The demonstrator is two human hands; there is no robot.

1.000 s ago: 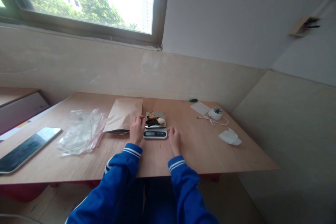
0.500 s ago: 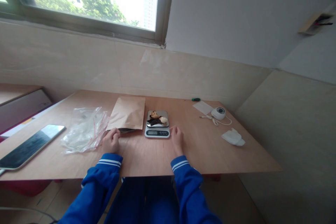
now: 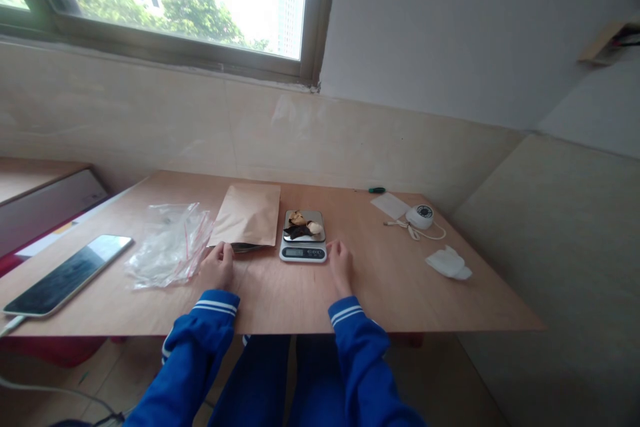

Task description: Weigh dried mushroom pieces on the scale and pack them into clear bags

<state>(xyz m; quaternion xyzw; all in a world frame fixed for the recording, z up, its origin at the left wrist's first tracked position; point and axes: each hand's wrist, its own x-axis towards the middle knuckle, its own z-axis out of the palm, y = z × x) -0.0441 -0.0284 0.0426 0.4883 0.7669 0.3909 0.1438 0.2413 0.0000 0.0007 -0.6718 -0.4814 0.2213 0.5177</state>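
My left hand (image 3: 217, 268) rests on the table with its fingers curled closed, at the near left corner of a brown kraft paper pouch (image 3: 249, 215). The pouch lies flat, its dark mouth slightly parted towards me. Whether the fingers grip its corner is hidden. My right hand (image 3: 341, 265) is loosely closed, with the index fingertip at the right edge of a small digital kitchen scale (image 3: 303, 254). On the scale's metal plate lie several dried pieces (image 3: 299, 229), some tan, one pale and one dark.
Clear zip bags (image 3: 167, 247) and a charging phone (image 3: 67, 275) lie to the left. On the right are a white dome camera (image 3: 420, 215) with its cable, a crumpled tissue (image 3: 449, 263) and a white sheet (image 3: 389, 205). A green screwdriver (image 3: 377, 191) lies near the wall.
The view has shifted slightly, so the table things appear a little further right. My left hand has turned slightly at the pouch's corner. My right hand stays beside the scale.
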